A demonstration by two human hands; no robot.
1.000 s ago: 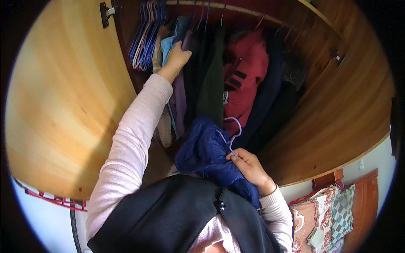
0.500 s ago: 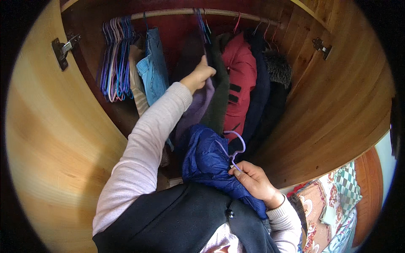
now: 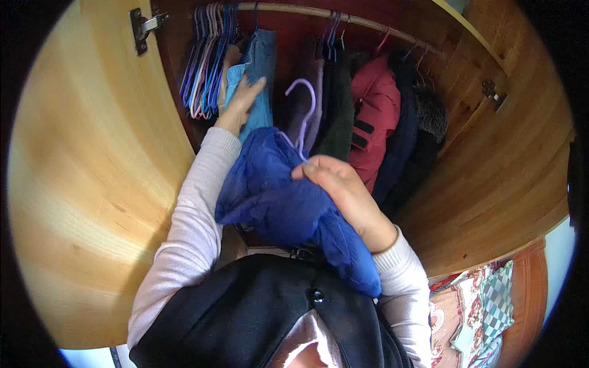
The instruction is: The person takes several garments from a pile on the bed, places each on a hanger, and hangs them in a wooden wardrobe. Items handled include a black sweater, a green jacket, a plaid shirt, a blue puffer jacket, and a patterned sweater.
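Note:
With its fingers stretched out and apart, my left hand (image 3: 244, 103) lies against the light blue jeans (image 3: 262, 67) that hang from the closet rod. Pinched in my right hand (image 3: 343, 184) is a purple hanger (image 3: 305, 116), gripped just below its hook. A shiny blue padded jacket (image 3: 276, 196) hangs on that hanger and droops down in front of my chest. The hook is raised before the hanging clothes and is apart from the rod (image 3: 300, 8).
Several bare hangers (image 3: 208, 67) crowd the rod's left end. To the right hang a purple garment (image 3: 311, 98), a dark green one (image 3: 334, 116), a red coat (image 3: 375, 98) and dark coats. Wooden doors (image 3: 92, 184) flank me. A patterned bed (image 3: 457, 313) stands at lower right.
My left hand has left the purple garment and moved left to the jeans, its fingers opening. My right hand has lifted the hanger and blue jacket up and to the left.

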